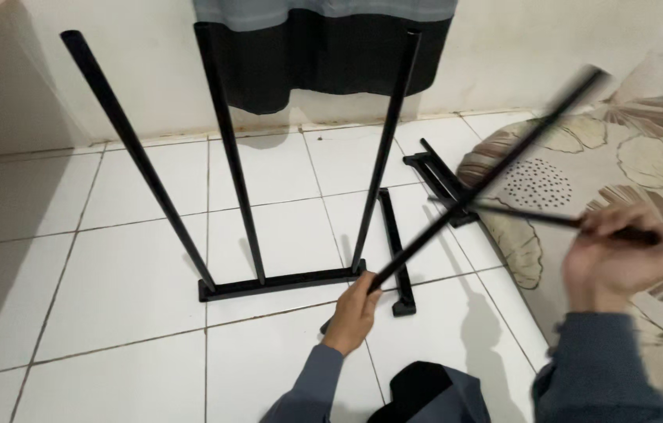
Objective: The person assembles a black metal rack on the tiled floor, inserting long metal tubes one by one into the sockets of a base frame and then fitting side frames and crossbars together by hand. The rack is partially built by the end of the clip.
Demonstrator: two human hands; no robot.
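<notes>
My left hand point(355, 312) grips the lower end of a long black metal rod point(496, 168) that slants up to the right, blurred by motion. My right hand point(620, 257) is closed on a thinner black rod point(527, 216) that points left toward the long one. In front of me, a black frame point(230, 157) of three upright bars rises from a flat base bar point(277, 283) on the white tiled floor.
Two more black metal pieces lie on the tiles: a short bar point(396, 251) and a bracket part point(437, 176) near a floral mattress point(645, 164) at the right. A dark curtain point(331, 47) hangs on the wall behind.
</notes>
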